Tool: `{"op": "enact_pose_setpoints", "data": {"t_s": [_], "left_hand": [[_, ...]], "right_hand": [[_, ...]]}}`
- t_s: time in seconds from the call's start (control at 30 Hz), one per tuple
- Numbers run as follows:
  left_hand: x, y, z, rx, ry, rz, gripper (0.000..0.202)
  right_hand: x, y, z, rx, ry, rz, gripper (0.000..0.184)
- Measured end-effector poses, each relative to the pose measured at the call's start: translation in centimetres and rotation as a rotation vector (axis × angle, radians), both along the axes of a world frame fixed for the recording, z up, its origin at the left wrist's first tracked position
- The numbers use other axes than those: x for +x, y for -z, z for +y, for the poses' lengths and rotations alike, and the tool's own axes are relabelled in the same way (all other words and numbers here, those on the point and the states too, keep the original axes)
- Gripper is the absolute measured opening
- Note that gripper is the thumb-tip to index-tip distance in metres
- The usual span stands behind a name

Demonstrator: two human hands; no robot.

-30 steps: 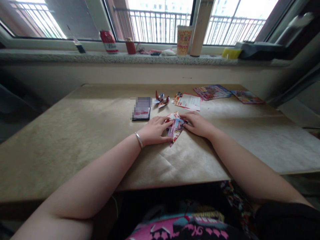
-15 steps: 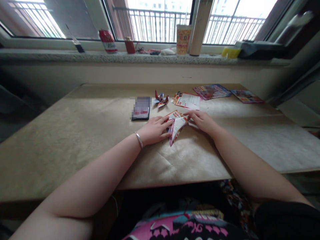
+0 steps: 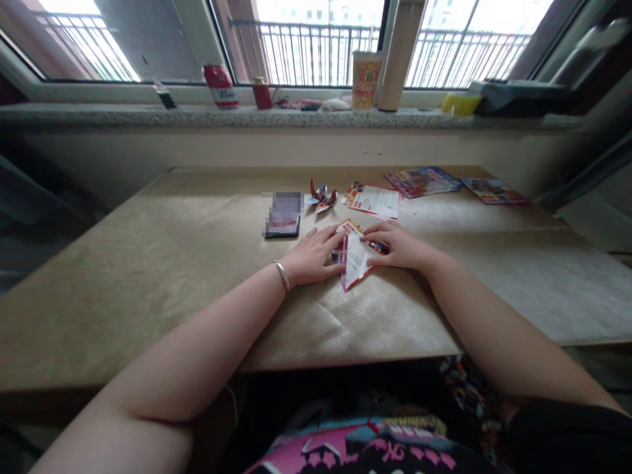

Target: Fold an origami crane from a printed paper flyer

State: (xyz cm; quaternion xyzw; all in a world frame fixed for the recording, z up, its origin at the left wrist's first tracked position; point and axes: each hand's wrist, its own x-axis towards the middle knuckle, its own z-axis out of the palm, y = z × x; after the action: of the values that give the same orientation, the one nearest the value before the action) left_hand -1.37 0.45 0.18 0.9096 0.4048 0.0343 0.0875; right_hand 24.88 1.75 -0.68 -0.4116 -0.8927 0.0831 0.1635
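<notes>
A folded sheet of printed paper lies on the table between my hands, its point facing me. White, magenta and orange print shows on it. My left hand rests on its left part with fingers stretched out; a silver bangle circles that wrist. On the right side of the sheet, my right hand touches the paper with fingertips and thumb spread apart, and a dark printed patch shows between them. Beyond the hands stands a folded paper figure with upturned points.
A phone lies left of the paper figure. Printed sheets and colourful leaflets are at the back right of the table. The windowsill holds a red can, a patterned cup and a yellow object.
My right hand has come down and closer to me onto the sheet, its thumb now apart from its fingers. The paper's right side lies flatter and wider. My left hand stays on it.
</notes>
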Motion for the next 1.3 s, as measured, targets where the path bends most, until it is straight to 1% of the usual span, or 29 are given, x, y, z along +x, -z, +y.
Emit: {"op": "enact_pose_setpoints", "data": {"t_s": [0.07,0.13,0.23,0.3,0.37,0.43,0.5,0.57,0.63,0.7,0.77,0.87,0.97,1.13,1.2,1.3], "left_hand": [[0.0,0.1,0.1,-0.009,-0.001,-0.007,0.083],[-0.1,0.2,0.2,-0.014,0.010,-0.048,0.086],[-0.2,0.5,0.4,-0.017,0.024,-0.174,0.089],[-0.2,0.6,0.5,0.003,0.009,-0.288,0.089],[-0.3,0.6,0.7,0.050,-0.013,-0.406,0.081],[-0.5,0.5,0.9,0.110,-0.033,-0.502,0.065],[-0.7,0.4,1.1,0.156,-0.041,-0.536,0.048],[-1.0,0.2,1.3,0.193,-0.020,-0.488,0.036],[-1.3,-0.1,1.4,0.243,0.031,-0.390,0.030],[-1.6,-0.5,1.4,0.276,0.070,-0.296,0.033],[-1.7,-0.8,1.3,0.293,0.070,-0.229,0.039],[-1.5,-0.9,1.1,0.315,0.061,-0.166,0.036],[-1.1,-0.7,0.8,0.300,0.064,-0.151,0.031],[-0.7,-0.2,0.7,0.232,0.111,-0.124,0.037],[-0.8,-0.1,0.7,0.205,0.130,-0.088,0.040],[-0.9,-0.1,0.6,0.184,0.118,-0.044,0.043]], "right_hand": [[-0.2,0.1,-0.1,-0.009,-0.024,-0.022,0.060],[-0.3,0.3,-0.1,-0.008,-0.029,-0.042,0.064],[-0.2,0.5,0.0,0.004,-0.026,-0.058,0.064],[-0.1,0.6,0.1,0.005,-0.022,-0.063,0.065],[0.0,0.7,0.2,0.009,-0.022,-0.067,0.065],[0.1,0.8,0.3,0.017,-0.024,-0.071,0.063],[0.2,0.8,0.4,0.026,-0.024,-0.079,0.061],[0.4,0.8,0.5,0.029,-0.029,-0.092,0.061],[0.5,0.8,0.6,0.028,-0.027,-0.103,0.062],[0.6,0.7,0.6,0.029,-0.012,-0.112,0.061],[0.6,0.7,0.7,0.038,0.013,-0.126,0.060],[0.5,0.7,0.6,0.059,0.049,-0.151,0.058],[0.2,0.9,0.5,0.074,0.089,-0.168,0.056],[-0.1,0.6,0.2,0.095,0.105,-0.129,0.057],[-0.1,0.1,0.1,0.103,0.073,-0.078,0.052],[-0.2,-0.6,-0.1,0.077,-0.035,-0.024,0.032]]}}
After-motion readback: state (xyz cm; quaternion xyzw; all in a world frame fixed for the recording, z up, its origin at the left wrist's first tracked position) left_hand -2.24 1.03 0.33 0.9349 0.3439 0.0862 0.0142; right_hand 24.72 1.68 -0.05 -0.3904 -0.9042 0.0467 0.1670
